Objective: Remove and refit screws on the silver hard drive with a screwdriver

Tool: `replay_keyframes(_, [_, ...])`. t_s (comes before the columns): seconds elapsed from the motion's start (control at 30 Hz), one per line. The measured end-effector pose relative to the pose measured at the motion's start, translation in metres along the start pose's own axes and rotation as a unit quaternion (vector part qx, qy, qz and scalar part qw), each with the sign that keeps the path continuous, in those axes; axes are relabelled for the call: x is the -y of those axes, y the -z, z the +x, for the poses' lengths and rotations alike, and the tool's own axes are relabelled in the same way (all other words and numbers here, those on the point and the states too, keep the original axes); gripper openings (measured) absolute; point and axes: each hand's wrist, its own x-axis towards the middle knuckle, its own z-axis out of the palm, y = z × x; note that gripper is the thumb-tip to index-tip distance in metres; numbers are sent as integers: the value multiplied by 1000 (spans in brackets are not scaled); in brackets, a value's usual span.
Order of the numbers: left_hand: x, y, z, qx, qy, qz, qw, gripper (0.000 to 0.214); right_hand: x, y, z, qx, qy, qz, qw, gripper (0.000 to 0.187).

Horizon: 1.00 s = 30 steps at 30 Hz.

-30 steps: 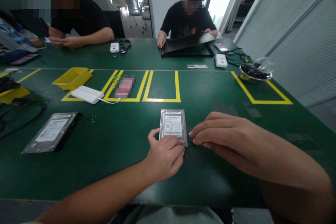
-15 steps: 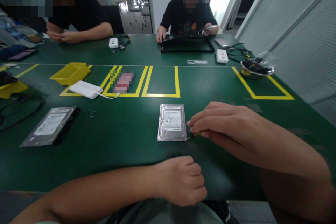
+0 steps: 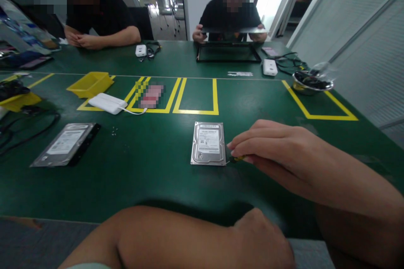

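A silver hard drive [image 3: 208, 145] lies flat on the green table, label up. Just right of it, my right hand [image 3: 271, 147] pinches a small screwdriver [image 3: 237, 158] with a yellow and black handle. The thin shaft points left, and its tip is at the drive's lower right corner; I cannot tell whether it sits in a screw. My left hand [image 3: 261, 237] is at the near table edge, back up and fingers curled under out of sight. Any contents of that fist are hidden. Another hard drive [image 3: 66, 145], wider at its dark side, lies far to the left.
Tiny screw-like bits [image 3: 114, 130] lie between the drives. Beyond are a yellow bin [image 3: 91, 85], a white power bank [image 3: 107, 103] cabled to a phone [image 3: 153, 96], and a metal bowl [image 3: 312, 86] of dark parts. Two people sit opposite; one holds a panel [image 3: 233, 30] over a black frame [image 3: 229, 60].
My left hand has moved toward me and to the right. My right hand keeps the screwdriver at the same corner. The person opposite has raised and levelled the panel. The view has shifted slightly.
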Motion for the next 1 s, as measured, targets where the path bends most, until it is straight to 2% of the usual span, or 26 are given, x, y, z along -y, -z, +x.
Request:
replay_keyframes(0.07, [-2, -6, 4, 27, -39, -21, 999, 23, 2, -1, 0, 0, 6, 6, 1000, 26])
replay_keyframes(0.2, [2, -6, -1, 1, -94, -22, 995, 16, 6, -3, -2, 5, 4, 6, 1000, 25])
replay_keyframes(0.47, [1, -7, -5, -32, -92, -9, 995, 17, 6, -3, -2, 2, 3, -4, 1000, 26])
replay_keyframes(0.6, [3, 0, -6, -52, -97, 9, 994, 18, 6, -3, -2, 0, 2, -11, 1000, 27])
replay_keyframes(0.77, [7, 6, -6, -32, -104, -11, 994, 19, 7, -3, -3, -4, 5, -21, 1000, 29])
replay_keyframes(1.0, [8, 0, -8, -34, -120, -18, 992, 24, 4, -4, 0, -35, -13, -44, 998, 23])
